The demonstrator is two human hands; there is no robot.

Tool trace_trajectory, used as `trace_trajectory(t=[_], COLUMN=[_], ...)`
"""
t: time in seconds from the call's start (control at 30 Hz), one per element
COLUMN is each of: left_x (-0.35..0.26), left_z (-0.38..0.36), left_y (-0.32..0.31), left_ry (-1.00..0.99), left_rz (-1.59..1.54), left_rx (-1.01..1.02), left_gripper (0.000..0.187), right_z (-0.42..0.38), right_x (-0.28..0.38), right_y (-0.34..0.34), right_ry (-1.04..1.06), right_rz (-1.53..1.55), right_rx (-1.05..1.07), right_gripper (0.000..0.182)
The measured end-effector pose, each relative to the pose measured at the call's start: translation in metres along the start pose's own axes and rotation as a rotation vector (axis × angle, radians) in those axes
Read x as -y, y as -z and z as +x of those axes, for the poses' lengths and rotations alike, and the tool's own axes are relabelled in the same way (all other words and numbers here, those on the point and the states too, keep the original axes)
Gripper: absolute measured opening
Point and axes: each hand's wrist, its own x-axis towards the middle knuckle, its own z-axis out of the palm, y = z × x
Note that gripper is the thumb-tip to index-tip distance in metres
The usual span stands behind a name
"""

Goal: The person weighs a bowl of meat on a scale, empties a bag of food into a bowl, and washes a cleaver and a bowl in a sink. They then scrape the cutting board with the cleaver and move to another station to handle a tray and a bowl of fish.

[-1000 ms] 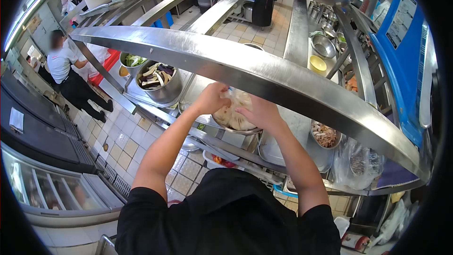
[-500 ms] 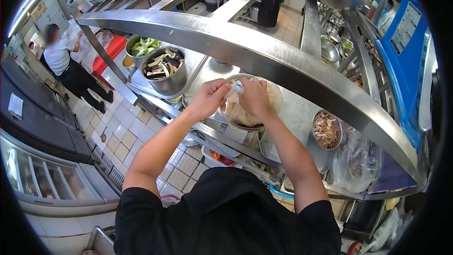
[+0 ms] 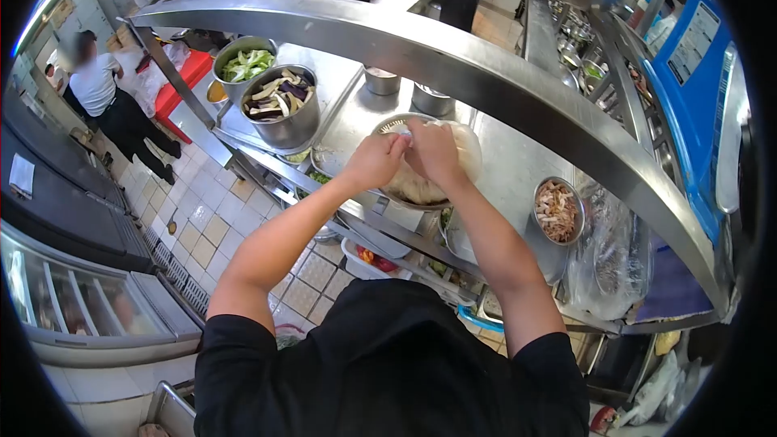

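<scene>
Over a round metal bowl (image 3: pixel 394 124), my two hands meet close together. A clear plastic bag (image 3: pixel 469 152) with pale contents sits in the bowl. My left hand (image 3: pixel 375 162) is closed, pinching the gathered top of the bag. Right beside it, my right hand (image 3: pixel 434 155) is also closed on that gathered plastic, fingers bent downward. The plastic between my fingers is mostly hidden by the hands. What the pale contents are, I cannot make out.
To the left stand pots of cut eggplant (image 3: pixel 279 97) and sliced green vegetables (image 3: pixel 247 65). A bowl of shredded food (image 3: pixel 557 210) is at the right, near plastic wrapping (image 3: pixel 611 251). A steel shelf rail (image 3: pixel 421 48) crosses above my hands. Another person (image 3: pixel 105 97) stands far left.
My hands have come down slightly and closer together, and the blue-printed plastic between them is now covered. The view has shifted, showing small metal containers behind the bowl. The other person has turned slightly.
</scene>
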Motion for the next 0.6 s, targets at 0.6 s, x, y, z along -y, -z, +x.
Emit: trace_trajectory(t=[0.6], left_x=[0.023], left_z=[-0.034], left_y=[0.003], left_ry=[0.126], left_rz=[-0.373], left_rx=[-0.3], left_gripper=[0.075], right_z=[0.062], right_x=[-0.077], right_y=[0.056], right_ry=[-0.306], right_rz=[1.481], right_rx=[-0.349], right_gripper=[0.026])
